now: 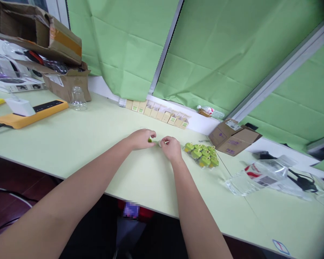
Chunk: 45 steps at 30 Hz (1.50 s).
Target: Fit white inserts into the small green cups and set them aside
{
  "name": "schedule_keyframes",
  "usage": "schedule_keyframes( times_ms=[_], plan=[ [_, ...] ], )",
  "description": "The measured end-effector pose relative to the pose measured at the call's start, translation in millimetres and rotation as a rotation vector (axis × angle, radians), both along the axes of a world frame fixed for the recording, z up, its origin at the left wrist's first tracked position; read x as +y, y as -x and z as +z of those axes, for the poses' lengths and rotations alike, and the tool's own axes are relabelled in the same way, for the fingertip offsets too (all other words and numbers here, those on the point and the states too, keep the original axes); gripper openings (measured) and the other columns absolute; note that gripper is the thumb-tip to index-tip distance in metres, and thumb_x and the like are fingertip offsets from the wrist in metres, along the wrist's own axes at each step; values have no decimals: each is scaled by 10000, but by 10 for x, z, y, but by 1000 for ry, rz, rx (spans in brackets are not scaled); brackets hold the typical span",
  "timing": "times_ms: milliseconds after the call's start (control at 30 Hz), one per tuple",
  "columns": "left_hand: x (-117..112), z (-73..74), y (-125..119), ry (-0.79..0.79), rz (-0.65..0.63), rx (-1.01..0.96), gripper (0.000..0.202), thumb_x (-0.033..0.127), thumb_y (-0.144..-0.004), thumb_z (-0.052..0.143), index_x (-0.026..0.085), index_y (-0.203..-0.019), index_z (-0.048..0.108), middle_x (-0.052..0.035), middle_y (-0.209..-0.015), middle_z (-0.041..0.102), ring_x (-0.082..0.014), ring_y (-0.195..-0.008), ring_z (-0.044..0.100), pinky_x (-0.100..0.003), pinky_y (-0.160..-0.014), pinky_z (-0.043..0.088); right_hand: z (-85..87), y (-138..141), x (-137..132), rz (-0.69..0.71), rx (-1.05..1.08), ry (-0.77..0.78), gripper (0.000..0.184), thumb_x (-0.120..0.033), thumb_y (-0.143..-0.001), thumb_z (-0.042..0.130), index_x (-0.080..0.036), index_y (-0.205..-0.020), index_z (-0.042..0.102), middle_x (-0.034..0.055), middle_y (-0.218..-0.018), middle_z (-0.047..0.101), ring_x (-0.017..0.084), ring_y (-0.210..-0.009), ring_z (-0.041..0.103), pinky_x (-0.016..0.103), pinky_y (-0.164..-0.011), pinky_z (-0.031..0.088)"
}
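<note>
My left hand (143, 139) is curled, with the thumb and forefinger around a small green object (149, 140) that the hand largely hides. Close by on its right, my right hand (172, 146) pinches a small pale piece (160, 143), too small to name. A narrow gap separates the two hands, low over the table (140, 172). Just right of my right hand stands a cluster of small clear containers with green lids (204, 153), each lid with a pale loop on top.
Small tan boxes (159, 113) line the back edge. An orange power strip (40, 111), a clear jar (78, 99) and stacked cardboard boxes (67, 84) occupy the left. Rightward are an open carton (233, 136) and a large clear plastic bottle (261, 174); another bottle (212, 112) lies behind.
</note>
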<state>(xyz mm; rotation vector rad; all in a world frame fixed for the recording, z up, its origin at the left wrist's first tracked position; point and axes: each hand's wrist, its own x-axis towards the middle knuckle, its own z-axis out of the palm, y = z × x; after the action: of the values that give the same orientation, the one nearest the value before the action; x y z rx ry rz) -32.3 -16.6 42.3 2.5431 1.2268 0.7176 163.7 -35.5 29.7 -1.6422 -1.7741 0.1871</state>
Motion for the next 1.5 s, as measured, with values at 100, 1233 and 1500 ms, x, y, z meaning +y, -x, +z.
schedule_keyframes(
  times_ms=[100,1233,1500],
  plan=[
    [-13,6,-4,12,7,0,382,456,-797,541,235,-1099,619,-47,-1144,669,-222,-1037,612,-296,-838,480,-9,-16,23,3,106,28,133,-309,-733,579,-235,-792,672,3,-843,690,154,-683,606,285,-702,455],
    [29,-40,2,91,-21,8,423,457,-768,572,232,-1123,626,-53,-1154,669,-211,-997,623,-287,-826,468,-130,-127,199,45,390,26,227,-378,-730,590,-187,-816,678,18,-764,688,138,-619,560,259,-618,448],
    [-11,-1,-3,119,-7,16,426,449,-766,575,230,-1128,627,-63,-1154,671,-220,-1001,625,-293,-835,469,-169,-133,244,22,421,-38,244,-396,-742,597,-183,-839,667,40,-811,707,160,-719,638,275,-694,493]
  ],
)
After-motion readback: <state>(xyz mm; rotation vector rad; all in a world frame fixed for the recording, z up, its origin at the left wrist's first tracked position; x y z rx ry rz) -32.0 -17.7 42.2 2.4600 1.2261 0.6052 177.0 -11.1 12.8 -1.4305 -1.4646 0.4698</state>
